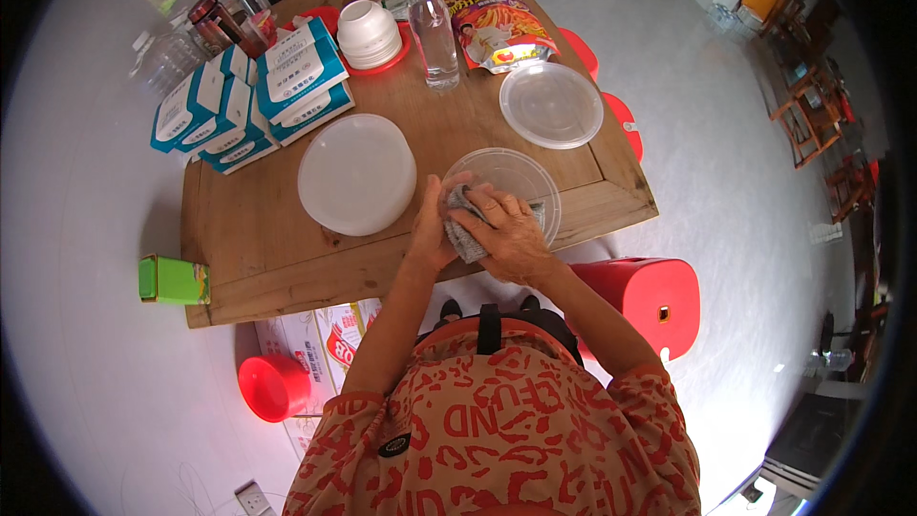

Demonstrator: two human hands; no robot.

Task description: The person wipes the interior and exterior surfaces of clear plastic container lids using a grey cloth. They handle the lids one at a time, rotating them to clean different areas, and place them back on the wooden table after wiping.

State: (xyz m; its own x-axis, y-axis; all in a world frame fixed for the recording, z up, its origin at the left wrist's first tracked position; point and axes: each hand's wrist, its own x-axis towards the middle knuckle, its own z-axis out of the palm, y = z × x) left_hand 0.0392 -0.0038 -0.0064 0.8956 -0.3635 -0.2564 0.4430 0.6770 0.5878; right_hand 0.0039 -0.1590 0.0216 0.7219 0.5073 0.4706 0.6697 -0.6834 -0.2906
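Observation:
Between my hands is a clear round plastic lid (512, 165), held near the front edge of the wooden table. My left hand (430, 226) grips its left rim. Bunched in my right hand (512, 240) is a grey cloth (464, 236), pressed against the lid's surface. Some of the cloth and the lid's near left part are hidden by my fingers. To the left on the table lies a round whitish plastic lid or stack of lids (357, 175). Another translucent round lid (551, 106) rests at the right, behind the one I hold.
Tissue packs (301, 72) are piled at the table's left. White bowls (369, 32) stand on a red plate beside a clear bottle (433, 36) and a colourful food bag (501, 29). A green box (173, 279) sits at the left corner; a red stool (659, 308) stands right.

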